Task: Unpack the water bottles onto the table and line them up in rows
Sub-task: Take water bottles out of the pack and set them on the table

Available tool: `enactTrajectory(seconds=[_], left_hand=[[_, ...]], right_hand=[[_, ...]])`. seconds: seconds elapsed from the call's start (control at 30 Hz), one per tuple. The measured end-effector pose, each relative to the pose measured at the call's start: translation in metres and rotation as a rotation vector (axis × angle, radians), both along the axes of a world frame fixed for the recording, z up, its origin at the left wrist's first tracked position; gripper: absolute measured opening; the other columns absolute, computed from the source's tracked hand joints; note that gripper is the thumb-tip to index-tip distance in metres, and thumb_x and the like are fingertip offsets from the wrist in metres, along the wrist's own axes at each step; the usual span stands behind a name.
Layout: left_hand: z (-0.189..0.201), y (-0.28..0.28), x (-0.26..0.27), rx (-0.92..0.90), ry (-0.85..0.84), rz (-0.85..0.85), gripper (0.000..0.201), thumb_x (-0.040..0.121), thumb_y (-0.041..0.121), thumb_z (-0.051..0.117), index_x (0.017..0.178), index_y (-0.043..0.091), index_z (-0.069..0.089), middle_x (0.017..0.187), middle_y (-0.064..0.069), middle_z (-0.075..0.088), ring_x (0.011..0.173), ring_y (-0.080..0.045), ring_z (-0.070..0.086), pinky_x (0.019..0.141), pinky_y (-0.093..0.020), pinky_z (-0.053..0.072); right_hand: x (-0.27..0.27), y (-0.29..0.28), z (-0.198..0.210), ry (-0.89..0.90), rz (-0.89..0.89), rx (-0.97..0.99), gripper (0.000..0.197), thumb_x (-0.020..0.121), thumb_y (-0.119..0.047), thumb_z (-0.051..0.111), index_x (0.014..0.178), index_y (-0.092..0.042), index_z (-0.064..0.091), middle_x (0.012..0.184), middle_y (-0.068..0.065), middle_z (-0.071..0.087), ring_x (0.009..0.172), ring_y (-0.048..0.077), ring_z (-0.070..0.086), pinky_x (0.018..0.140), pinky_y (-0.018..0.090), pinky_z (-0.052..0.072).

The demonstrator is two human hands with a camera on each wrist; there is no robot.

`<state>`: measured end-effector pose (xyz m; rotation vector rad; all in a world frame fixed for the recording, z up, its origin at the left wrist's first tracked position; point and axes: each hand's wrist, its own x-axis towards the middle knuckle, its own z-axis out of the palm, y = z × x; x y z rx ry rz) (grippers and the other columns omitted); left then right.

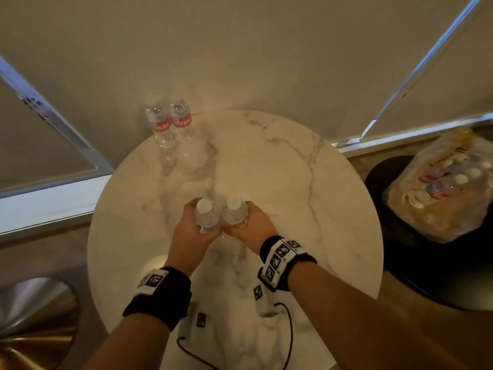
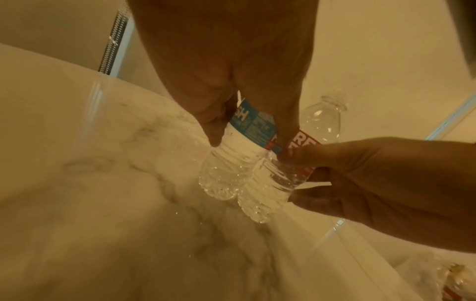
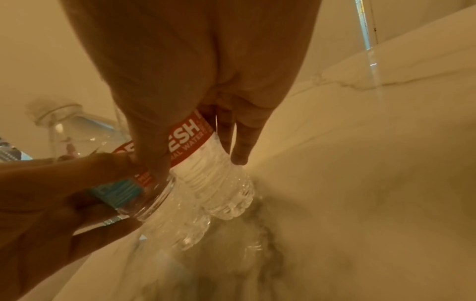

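Note:
Two clear water bottles with red labels (image 1: 160, 125) (image 1: 182, 120) stand side by side at the far left edge of the round marble table (image 1: 306, 209). Over the table's middle my left hand (image 1: 190, 231) grips a white-capped bottle (image 1: 205, 216) around its label. My right hand (image 1: 249, 227) grips a second bottle (image 1: 235, 212) the same way. The two held bottles are upright and touch each other. In the left wrist view, my bottle (image 2: 226, 169) and the other (image 2: 268, 195) hang just above the marble. The right wrist view shows the red-labelled bottle (image 3: 219, 183) beside the left one (image 3: 170, 222).
An opened plastic-wrapped pack (image 1: 440, 188) holding more bottles lies on a black round seat (image 1: 394, 249) to the right of the table. A shiny metal stool (image 1: 34, 316) is at the lower left. Window blinds (image 1: 240, 49) hang behind the table.

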<state>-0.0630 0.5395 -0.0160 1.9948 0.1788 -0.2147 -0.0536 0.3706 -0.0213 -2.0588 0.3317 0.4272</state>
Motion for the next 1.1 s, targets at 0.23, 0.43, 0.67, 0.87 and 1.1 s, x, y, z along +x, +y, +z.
enactTrajectory(seconds=[0.23, 0.43, 0.67, 0.87, 1.1], left_hand=[[-0.005, 0.0, -0.051, 0.352, 0.287, -0.003, 0.068, 0.084, 0.039, 0.074, 0.14, 0.012, 0.046, 0.132, -0.015, 0.059, 0.12, -0.036, 0.058, 0.098, -0.046, 0.048], [0.001, -0.095, -0.084, 0.374, 0.263, -0.111, 0.019, 0.08, 0.028, 0.079, 0.097, 0.023, 0.071, 0.084, 0.002, 0.076, 0.071, -0.013, 0.069, 0.084, -0.037, 0.056], [0.018, -0.34, -0.029, 0.149, 0.073, -0.544, 0.011, 0.089, 0.039, 0.068, 0.099, 0.035, 0.068, 0.082, 0.015, 0.073, 0.082, 0.005, 0.067, 0.076, -0.017, 0.054], [-0.022, -0.542, 0.043, 0.103, 0.184, -0.833, 0.035, 0.099, 0.037, 0.052, 0.13, 0.024, 0.059, 0.119, 0.004, 0.07, 0.107, -0.006, 0.065, 0.094, -0.023, 0.052], [-0.064, -0.655, 0.105, 0.143, 0.167, -0.79, 0.032, 0.097, 0.017, 0.052, 0.13, 0.019, 0.055, 0.129, -0.006, 0.062, 0.121, -0.023, 0.057, 0.105, -0.036, 0.044]], right_hand=[[-0.041, -0.061, 0.009, 0.138, 0.103, -0.103, 0.07, 0.078, -0.045, 0.077, 0.137, -0.021, 0.048, 0.13, 0.001, 0.059, 0.117, 0.021, 0.058, 0.099, 0.038, 0.05], [-0.086, -0.219, 0.017, 0.079, -0.252, -0.1, 0.031, 0.088, -0.039, 0.069, 0.113, -0.021, 0.064, 0.101, -0.004, 0.068, 0.09, 0.013, 0.066, 0.085, 0.032, 0.056], [-0.069, -0.434, -0.001, 0.119, -0.781, -0.105, 0.023, 0.091, -0.033, 0.066, 0.106, -0.016, 0.064, 0.094, 0.001, 0.067, 0.094, 0.024, 0.063, 0.082, 0.032, 0.046], [-0.015, -0.54, -0.057, 0.151, -0.896, -0.024, 0.072, 0.077, -0.043, 0.078, 0.135, -0.013, 0.047, 0.123, 0.01, 0.063, 0.111, 0.033, 0.06, 0.094, 0.04, 0.047], [0.011, -0.582, -0.093, 0.168, -0.775, -0.084, 0.072, 0.08, -0.055, 0.07, 0.138, -0.021, 0.046, 0.106, -0.002, 0.059, 0.096, 0.02, 0.056, 0.088, 0.031, 0.037]])
